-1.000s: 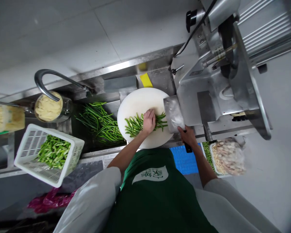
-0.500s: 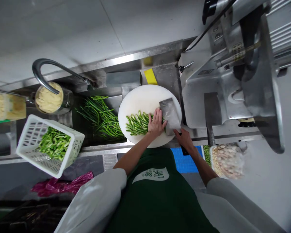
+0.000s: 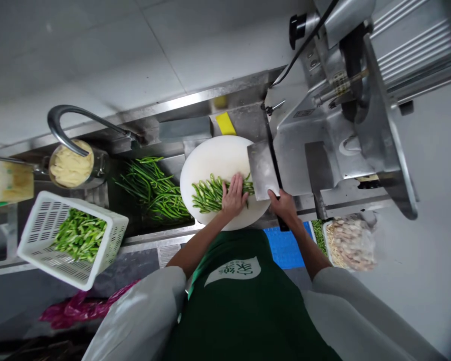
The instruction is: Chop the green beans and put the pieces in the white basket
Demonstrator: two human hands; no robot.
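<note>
My left hand [image 3: 234,195] lies flat with its fingers stretched out over a row of green chili peppers [image 3: 206,194] on a round white cutting board [image 3: 220,150]. The peppers under the palm are hidden. In my right hand [image 3: 283,205] is the handle of a cleaver [image 3: 263,168]. Its broad metal blade sits over the board's right edge, apart from my left hand, at the right end of the peppers. I cannot tell whether the blade touches the board.
Whole long green peppers [image 3: 156,188] fill the sink left of the board. A white basket [image 3: 115,230] with cut green peppers stands at the lower left. A faucet [image 3: 52,123] arches above a pot [image 3: 101,165]. On the right is a metal slicing machine [image 3: 293,150], with another blade [image 3: 319,165] on it.
The cleaver has shifted right, away from my left hand, and more of its blade face shows. My left hand stays on the peppers. The whole view has shifted and turned slightly.
</note>
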